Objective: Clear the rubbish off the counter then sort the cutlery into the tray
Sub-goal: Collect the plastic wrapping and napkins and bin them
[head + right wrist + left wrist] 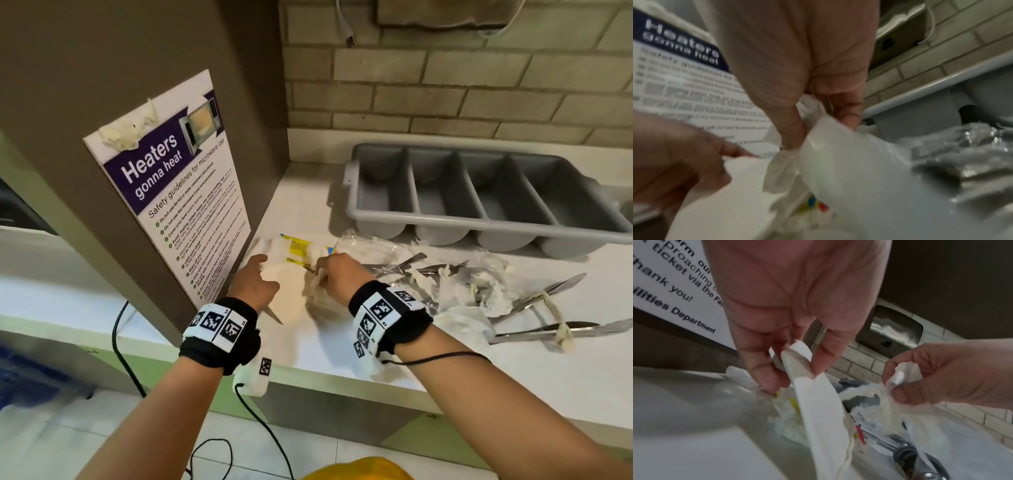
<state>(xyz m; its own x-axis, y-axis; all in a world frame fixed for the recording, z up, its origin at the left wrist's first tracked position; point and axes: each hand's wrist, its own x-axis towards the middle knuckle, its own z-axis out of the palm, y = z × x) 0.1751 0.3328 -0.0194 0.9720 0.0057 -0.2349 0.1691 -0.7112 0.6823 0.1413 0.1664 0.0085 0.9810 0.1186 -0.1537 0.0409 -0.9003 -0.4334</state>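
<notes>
Both hands hold a white plastic bag point(291, 298) open on the white counter point(513, 377), beside the brown panel. My left hand point(260, 263) pinches the bag's left edge point(799, 363) between thumb and fingers. My right hand point(322, 272) grips the bunched right edge point(902, 374). Yellow and blue packaging point(299, 248) lies at the bag's mouth. Crumpled tissues point(455, 291) and clear wrap point(370, 246) are strewn over the cutlery point(548, 291) to the right. The grey four-compartment tray point(376, 222) stands empty behind.
A microwave safety poster point(171, 192) hangs on the brown panel point(85, 85) just left of my left hand. A brick wall point(445, 85) backs the counter, with a cable plug point(351, 41) hanging down. Black cables point(120, 329) hang below the counter's front edge.
</notes>
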